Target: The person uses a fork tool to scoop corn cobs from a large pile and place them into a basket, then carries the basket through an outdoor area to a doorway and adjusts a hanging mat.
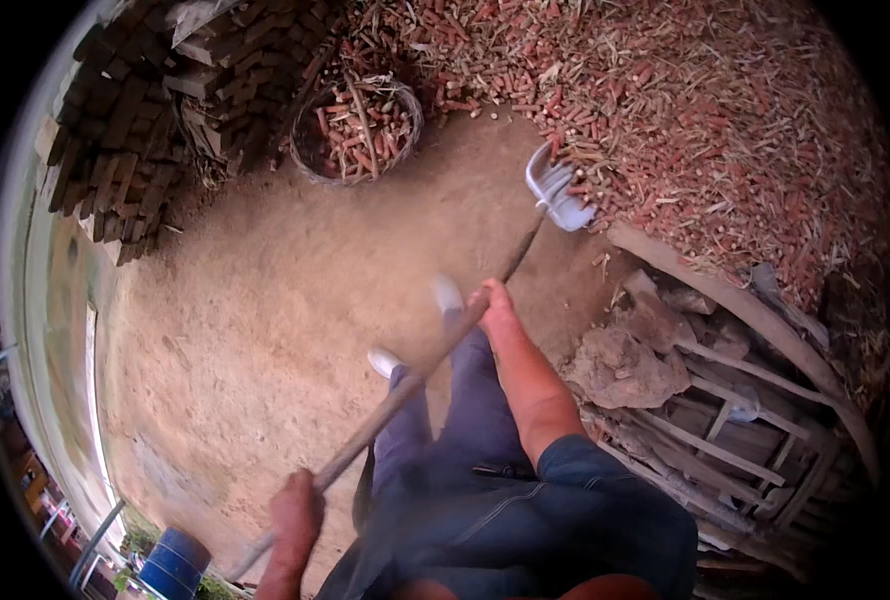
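Scoop (pixel 565 200), pale and ribbed on a long wooden handle (pixel 380 420), sits between one and two o'clock from the middle of your view, its head at the edge of a large heap of reddish corn cobs (pixel 725 130). Some cobs overlap the head's right side; you cannot tell whether they lie in it or just against it. The handle slants from there toward seven o'clock, passing in front of your legs. Your right hand (pixel 495 303), close to the centre, is wrapped around the upper part of it, that arm reaching out nearly straight. Your left hand (pixel 293 510), at seven o'clock, is closed around it nearer the butt end. The two hands are well apart.

At eleven o'clock a round woven basket (pixel 322 178) holds more cobs, with a stick (pixel 361 125) lying across them. Stacked bricks (pixel 130 140) rise at ten o'clock. Your pale shoes (pixel 385 362) stand on bare earth (pixel 215 300), the right one farther forward and blurred. A rough rock (pixel 625 368) lies at four o'clock, near a curved log (pixel 740 298) bordering the heap and a jumble of timber (pixel 735 450). A blue barrel (pixel 175 562) stands between seven and eight o'clock.
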Available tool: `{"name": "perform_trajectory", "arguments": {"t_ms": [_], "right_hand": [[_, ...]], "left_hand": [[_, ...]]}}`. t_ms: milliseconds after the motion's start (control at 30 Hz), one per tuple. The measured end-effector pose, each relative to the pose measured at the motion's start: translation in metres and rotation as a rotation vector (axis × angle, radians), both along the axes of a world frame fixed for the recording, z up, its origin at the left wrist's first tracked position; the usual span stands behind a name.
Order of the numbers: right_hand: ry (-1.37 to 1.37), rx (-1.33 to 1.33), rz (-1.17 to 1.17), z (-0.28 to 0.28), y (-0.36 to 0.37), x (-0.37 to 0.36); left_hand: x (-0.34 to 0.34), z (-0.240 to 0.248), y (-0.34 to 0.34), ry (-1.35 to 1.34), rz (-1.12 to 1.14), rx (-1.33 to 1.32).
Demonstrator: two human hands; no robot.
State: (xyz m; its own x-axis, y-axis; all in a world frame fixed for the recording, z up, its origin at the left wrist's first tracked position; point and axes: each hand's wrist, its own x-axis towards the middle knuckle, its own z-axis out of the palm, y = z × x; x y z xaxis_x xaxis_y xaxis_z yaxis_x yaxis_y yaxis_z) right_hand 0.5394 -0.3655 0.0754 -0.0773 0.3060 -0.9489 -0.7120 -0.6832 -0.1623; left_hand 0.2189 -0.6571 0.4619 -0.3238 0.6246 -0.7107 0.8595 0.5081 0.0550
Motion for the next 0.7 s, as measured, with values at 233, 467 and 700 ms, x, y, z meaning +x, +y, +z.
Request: {"name": "perform_trajectory", "arguments": {"t_ms": [233,467,700], "right_hand": [[-0.127,-0.052,0.095,0.005,-0.001,0.015],[-0.195,-0.116,0.101,-0.015,0.008,0.049],[-0.263,-0.114,0.09,-0.022,0.003,0.046]], "left_hand": [[0.031,-0.042,-0.011,-0.045,0.025,-0.017],[0.072,-0.058,-0.015,-0.163,0.146,-0.043],[0.064,-0.095,-0.041,-0.141,0.089,-0.084]]}}
